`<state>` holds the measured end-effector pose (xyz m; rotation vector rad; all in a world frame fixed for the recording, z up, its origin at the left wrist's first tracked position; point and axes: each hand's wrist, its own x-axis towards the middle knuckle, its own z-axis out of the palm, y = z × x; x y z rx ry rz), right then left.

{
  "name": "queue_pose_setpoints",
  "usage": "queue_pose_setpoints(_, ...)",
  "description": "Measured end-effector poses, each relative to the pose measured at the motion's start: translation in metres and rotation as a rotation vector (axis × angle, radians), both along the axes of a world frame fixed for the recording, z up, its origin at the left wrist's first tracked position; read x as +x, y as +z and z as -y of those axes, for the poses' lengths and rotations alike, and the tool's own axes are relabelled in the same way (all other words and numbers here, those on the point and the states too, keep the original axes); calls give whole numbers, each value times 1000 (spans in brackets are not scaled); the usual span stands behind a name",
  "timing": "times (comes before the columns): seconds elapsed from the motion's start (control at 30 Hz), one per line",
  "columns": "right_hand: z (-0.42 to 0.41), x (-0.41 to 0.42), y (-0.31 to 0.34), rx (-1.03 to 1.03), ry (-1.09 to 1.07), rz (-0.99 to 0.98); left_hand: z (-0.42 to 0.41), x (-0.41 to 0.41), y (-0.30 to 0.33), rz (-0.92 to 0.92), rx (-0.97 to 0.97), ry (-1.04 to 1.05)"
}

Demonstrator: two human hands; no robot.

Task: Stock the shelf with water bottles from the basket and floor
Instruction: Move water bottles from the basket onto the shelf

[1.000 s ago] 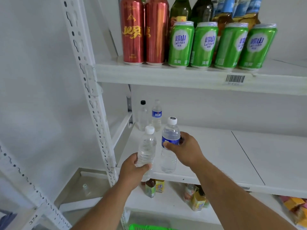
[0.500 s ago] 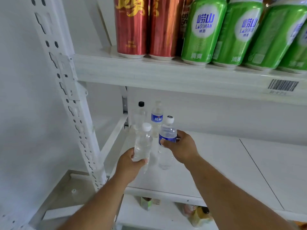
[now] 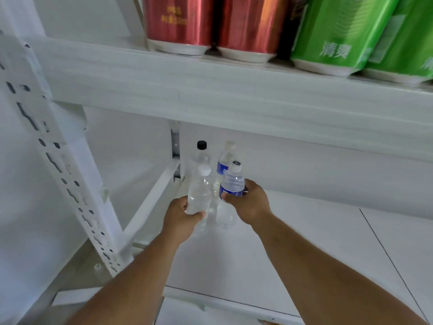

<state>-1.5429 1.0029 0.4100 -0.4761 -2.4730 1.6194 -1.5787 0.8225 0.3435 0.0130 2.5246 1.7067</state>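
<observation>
The shelf [image 3: 293, 242] is white, and the post [image 3: 58, 165] at the left is white too, with a pattern of dark slots and holes. On the upper shelf [image 3: 234, 99] — also white — stand two shiny red cans [image 3: 201, 19] with gold letters, and two green cans [image 3: 339, 31] with white letters and pale bases. The left bottle [image 3: 199, 193] is clear, no label, with a white cap. The right bottle [image 3: 230, 195] is clear with a blue label and a white cap that has a dark mark on top. Behind them, one clear bottle [image 3: 201, 156] has a black cap — the other [image 3: 226, 160] has a blue label and a whitish cap. The wall [image 3: 304, 165] is white.
</observation>
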Motion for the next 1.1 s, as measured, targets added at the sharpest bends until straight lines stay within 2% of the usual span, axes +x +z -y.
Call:
queue_pose_setpoints(0.6, -3, -59, -21, 55, -57, -5, -4, -72, -16, -77, 66, -72)
queue_pose_setpoints(1.1, 0, -63, -28, 47, -32, 25, -6, -82, -23, 16, 61, -62)
